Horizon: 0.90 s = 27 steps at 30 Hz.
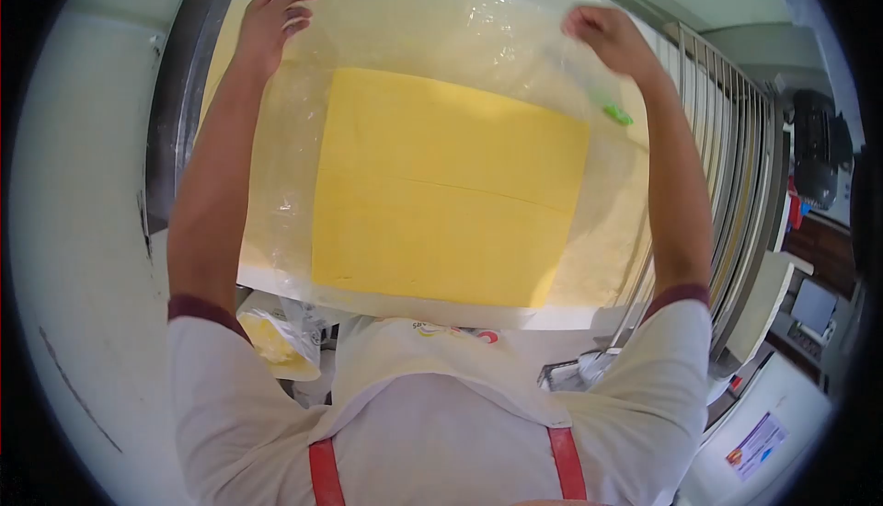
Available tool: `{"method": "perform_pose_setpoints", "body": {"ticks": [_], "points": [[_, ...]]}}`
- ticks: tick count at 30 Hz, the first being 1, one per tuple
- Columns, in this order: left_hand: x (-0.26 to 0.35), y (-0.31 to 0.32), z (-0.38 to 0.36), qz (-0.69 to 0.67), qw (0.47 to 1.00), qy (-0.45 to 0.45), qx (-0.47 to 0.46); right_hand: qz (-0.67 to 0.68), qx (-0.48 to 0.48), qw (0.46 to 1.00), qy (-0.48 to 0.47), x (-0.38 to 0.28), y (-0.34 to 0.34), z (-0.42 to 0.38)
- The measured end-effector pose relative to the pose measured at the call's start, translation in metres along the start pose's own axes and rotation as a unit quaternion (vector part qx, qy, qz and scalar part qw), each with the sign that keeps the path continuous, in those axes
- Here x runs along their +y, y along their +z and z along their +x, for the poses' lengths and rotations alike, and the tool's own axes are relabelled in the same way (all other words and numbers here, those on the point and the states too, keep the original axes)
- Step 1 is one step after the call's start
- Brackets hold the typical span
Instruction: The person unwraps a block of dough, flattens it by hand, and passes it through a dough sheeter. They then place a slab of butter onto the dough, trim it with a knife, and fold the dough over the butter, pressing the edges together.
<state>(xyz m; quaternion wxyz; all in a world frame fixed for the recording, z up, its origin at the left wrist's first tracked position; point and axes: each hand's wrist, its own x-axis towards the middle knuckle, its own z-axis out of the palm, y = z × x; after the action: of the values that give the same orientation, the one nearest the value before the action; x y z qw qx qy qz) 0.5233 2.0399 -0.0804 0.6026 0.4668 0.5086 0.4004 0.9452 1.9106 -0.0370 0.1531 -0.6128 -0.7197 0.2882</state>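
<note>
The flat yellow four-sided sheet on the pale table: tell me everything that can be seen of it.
The flat yellow four-sided sheet looks smooth and even in colour, with mostly straight edges; its exact material cannot be told. A thin, slightly slanting line crosses its middle, and small marks show near its near-left corner. It lies flat, near edge close to the edge of the pale table. Clear wrinkled plastic film surrounds it; whether film also covers it is unclear. Neither the left hand nor the right hand touches it.
</note>
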Motion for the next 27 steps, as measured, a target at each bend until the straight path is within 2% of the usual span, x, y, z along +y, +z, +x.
{"method": "perform_pose_setpoints", "body": {"ticks": [1, 3, 4, 5, 7, 9, 11, 12, 14, 16, 18, 19, 20, 22, 23, 24, 25, 27], "points": [[0.001, 0.001, -0.018, -0.085, 0.996, -0.002, 0.011, -0.034, -0.028, 0.999, -0.014, 0.002, -0.008, 0.016], [-0.004, -0.012, -0.053, -0.086, 0.993, -0.071, 0.026, 0.039, -0.054, 0.998, 0.007, 0.037, 0.002, 0.035], [-0.012, -0.027, -0.077, 0.005, 0.997, -0.074, -0.012, 0.074, -0.070, 0.995, 0.013, 0.046, 0.008, 0.039], [-0.022, -0.041, -0.101, 0.095, 0.992, -0.076, -0.046, 0.165, 0.049, 0.984, 0.041, 0.046, 0.008, 0.032], [-0.042, -0.060, -0.146, 0.211, 0.968, -0.121, -0.060, 0.335, 0.263, 0.901, 0.087, 0.034, 0.011, 0.005], [-0.046, -0.059, -0.188, 0.412, 0.908, -0.016, -0.075, 0.170, 0.425, 0.885, 0.083, 0.010, 0.033, -0.022], [-0.055, -0.059, -0.202, 0.485, 0.868, 0.084, -0.059, 0.099, 0.413, 0.900, 0.098, -0.061, 0.074, -0.058], [-0.062, -0.058, -0.206, 0.423, 0.900, 0.096, -0.036, 0.039, 0.388, 0.920, 0.032, -0.084, 0.103, -0.074], [-0.068, -0.054, -0.209, 0.290, 0.948, 0.130, 0.003, 0.003, 0.301, 0.953, 0.043, -0.146, 0.161, -0.100], [-0.052, -0.048, -0.216, 0.119, 0.990, 0.065, -0.042, 0.020, 0.209, 0.978, 0.014, -0.178, 0.199, -0.115], [-0.025, -0.037, -0.223, -0.016, 0.996, 0.008, -0.090, 0.083, 0.239, 0.966, 0.045, -0.197, 0.217, -0.123], [-0.009, -0.026, -0.229, -0.069, 0.992, -0.015, -0.109, 0.112, 0.249, 0.960, 0.058, -0.203, 0.223, -0.127], [0.002, -0.005, -0.235, -0.123, 0.983, 0.043, -0.131, 0.087, 0.257, 0.960, 0.063, -0.203, 0.225, -0.131], [0.041, 0.042, -0.248, -0.074, 0.973, 0.174, -0.135, 0.053, 0.272, 0.958, 0.072, -0.201, 0.223, -0.140], [0.068, 0.055, -0.257, -0.307, 0.920, 0.011, -0.245, 0.050, 0.277, 0.956, 0.081, -0.199, 0.223, -0.145], [0.088, 0.068, -0.262, -0.298, 0.914, 0.055, -0.270, 0.053, 0.282, 0.954, 0.091, -0.198, 0.222, -0.150], [0.104, 0.084, -0.264, -0.358, 0.877, 0.131, -0.294, 0.063, 0.290, 0.949, 0.104, -0.197, 0.223, -0.156], [0.148, 0.110, -0.279, -0.395, 0.845, 0.165, -0.319, 0.094, 0.307, 0.938, 0.130, -0.194, 0.222, -0.166]]}}
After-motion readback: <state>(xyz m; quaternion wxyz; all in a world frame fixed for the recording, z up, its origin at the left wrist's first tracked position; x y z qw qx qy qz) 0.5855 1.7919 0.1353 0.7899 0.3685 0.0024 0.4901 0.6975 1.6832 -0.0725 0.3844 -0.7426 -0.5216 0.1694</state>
